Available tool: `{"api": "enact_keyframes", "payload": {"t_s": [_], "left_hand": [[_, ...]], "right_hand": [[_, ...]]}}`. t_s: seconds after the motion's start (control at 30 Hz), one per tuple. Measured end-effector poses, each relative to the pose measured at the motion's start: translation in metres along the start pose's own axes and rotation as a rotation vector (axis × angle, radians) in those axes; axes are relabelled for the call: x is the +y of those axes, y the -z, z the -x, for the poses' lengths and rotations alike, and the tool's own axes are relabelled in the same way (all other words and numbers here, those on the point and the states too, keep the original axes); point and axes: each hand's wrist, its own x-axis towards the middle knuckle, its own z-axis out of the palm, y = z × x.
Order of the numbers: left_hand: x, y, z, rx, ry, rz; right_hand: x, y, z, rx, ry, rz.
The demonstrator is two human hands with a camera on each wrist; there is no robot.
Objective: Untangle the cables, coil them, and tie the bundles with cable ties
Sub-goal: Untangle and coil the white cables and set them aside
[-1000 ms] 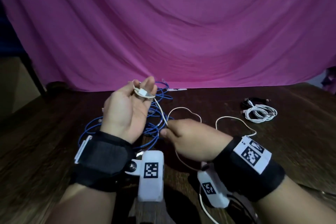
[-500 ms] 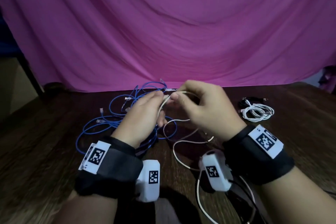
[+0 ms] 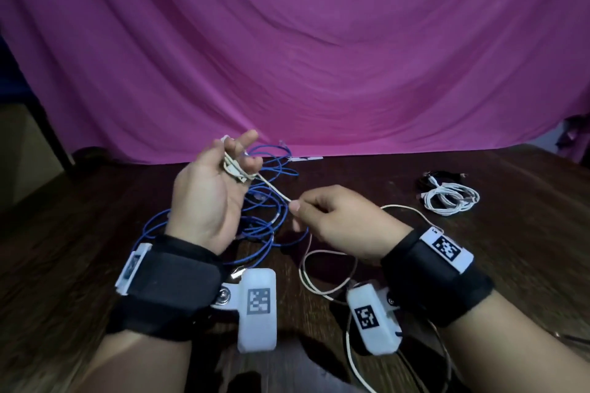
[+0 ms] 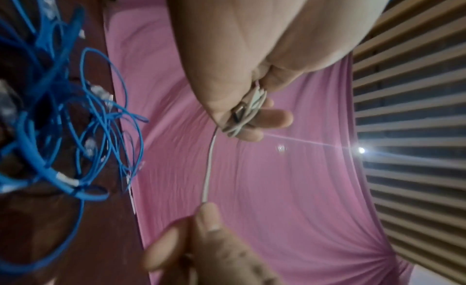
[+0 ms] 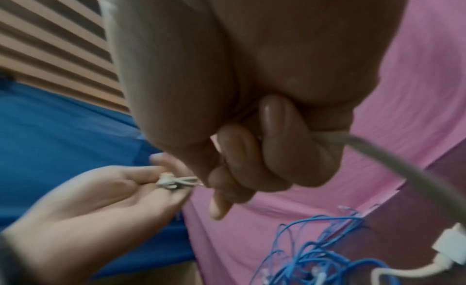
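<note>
Draped magenta curtain (image 3: 319, 57) behind a dark wooden table (image 3: 479, 249); slatted wooden wall (image 4: 408, 110), one bright lamp (image 4: 362, 150).

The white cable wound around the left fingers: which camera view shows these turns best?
The left wrist view: the white cable turns lie close and fairly sharp across the left hand fingers. The head view shows them small; the right wrist view shows them blurred.

A thin white cable (image 3: 274, 190) is seen at the frame's centre, over a tangle of bright blue thin cables (image 3: 265, 220) at centre left. A coiled white cable bundle (image 3: 453, 199) is shown at the right, against a black cable bundle (image 3: 437, 176). The dark brown wood-grained surface (image 3: 526, 233) is backed by a magenta draped cloth (image 3: 303, 51). Black wrist bands (image 3: 172, 284) carrying white tags printed with black-and-white square patterns (image 3: 447, 247) are seen in the lower frame.
</note>
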Motion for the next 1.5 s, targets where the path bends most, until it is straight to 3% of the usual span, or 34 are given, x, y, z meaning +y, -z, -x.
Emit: {"api": "enact_keyframes", "payload": {"t_s": [0.1,0.23,0.33,0.47,0.57,0.7,0.8,0.97,1.13,1.23,1.37,1.43,1.5], "left_hand": [[-0.011,0.004,-0.005,0.123,-0.16,-0.342],[-0.026,0.01,-0.005,0.071,-0.312,-0.825],[-0.031,0.015,-0.005,-0.052,-0.222,-1.014],[-0.025,0.006,0.007,-0.391,0.126,-0.785],[-0.017,-0.002,0.017,-0.475,0.189,-0.505],[-0.003,-0.005,0.017,-0.389,0.305,-0.154],[0.005,-0.001,0.011,-0.304,0.267,0.066],[-0.001,-0.003,0.005,-0.148,0.148,0.137],[-0.012,-0.006,-0.001,0.06,-0.053,0.111],[-0.016,-0.001,-0.006,0.142,-0.205,-0.024],[-0.023,0.01,-0.008,0.139,-0.359,-0.686],[-0.024,0.012,-0.003,0.034,-0.313,-0.898],[-0.024,0.009,0.004,-0.142,-0.158,-0.941]], "right_hand": [[-0.017,-0.003,0.005,-0.053,0.067,-0.008],[-0.029,0.002,0.011,-0.113,0.171,-0.042],[-0.029,0.008,0.011,-0.075,0.199,-0.184],[-0.021,0.016,0.005,0.125,0.112,-0.484],[-0.008,0.021,0.001,0.309,0.011,-0.451],[0.003,0.016,-0.004,0.307,-0.044,-0.601],[0.006,0.006,-0.005,0.196,-0.097,-0.526],[0.0,-0.004,-0.002,0.037,-0.004,-0.083],[-0.014,-0.006,0.004,-0.049,0.054,-0.018],[-0.025,-0.003,0.009,-0.101,0.116,-0.073],[-0.036,0.005,0.016,-0.116,0.207,-0.169],[-0.036,0.01,0.014,-0.029,0.229,-0.212],[-0.032,0.017,0.011,0.135,0.21,-0.281]]}}
